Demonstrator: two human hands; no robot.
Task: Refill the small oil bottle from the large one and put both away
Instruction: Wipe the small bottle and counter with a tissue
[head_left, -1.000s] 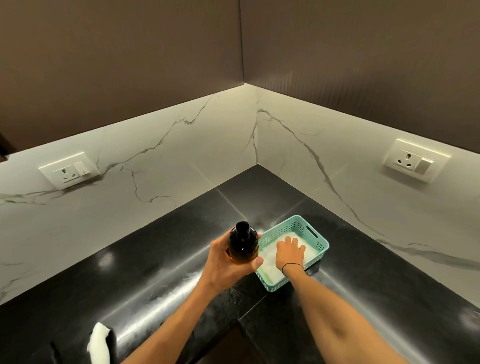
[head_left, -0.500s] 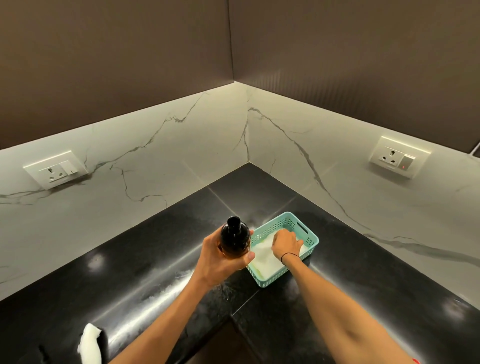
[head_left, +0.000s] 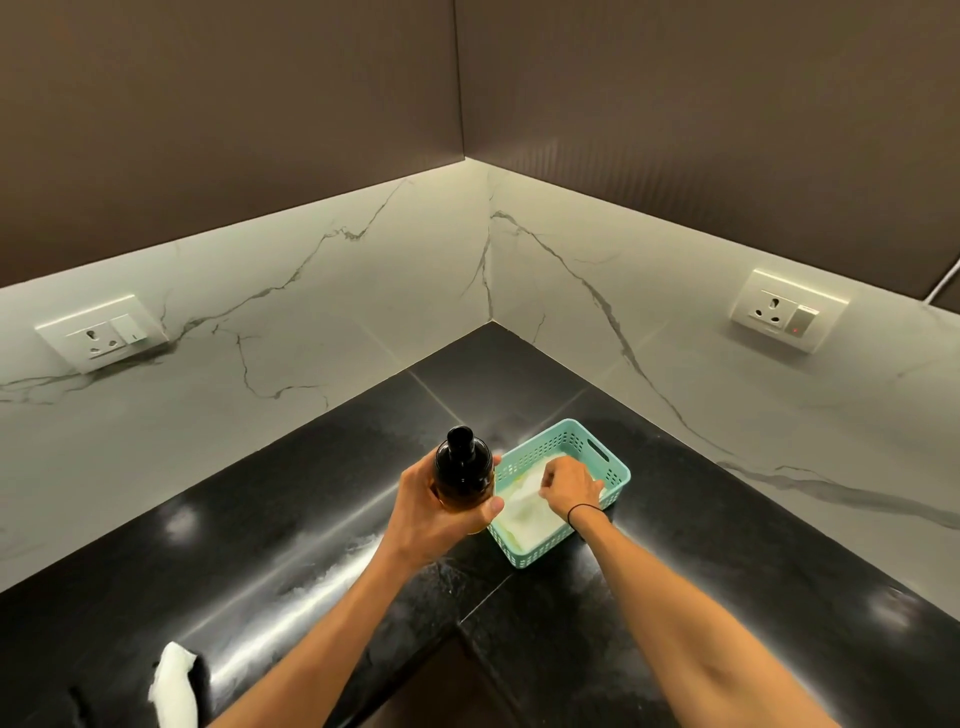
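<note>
My left hand (head_left: 434, 512) grips a small dark bottle (head_left: 464, 470) with a black cap and amber oil inside, held upright just left of a teal plastic basket (head_left: 613, 470). The basket sits on the black counter near the corner and is lined with white paper (head_left: 530, 514). My right hand (head_left: 569, 486) is inside the basket, its fingers curled and pinching the white paper lining. The large oil bottle is not in view.
The black stone counter (head_left: 311, 519) runs along two marble-look walls that meet in a corner. A wall socket (head_left: 101, 332) is at the left and another wall socket (head_left: 784, 312) at the right. A crumpled white tissue (head_left: 174, 686) lies near the counter's front left edge.
My right hand went from lying flat on the paper in the basket to curling and pinching it. The left hand keeps holding the bottle beside the basket. The view shifted slightly.
</note>
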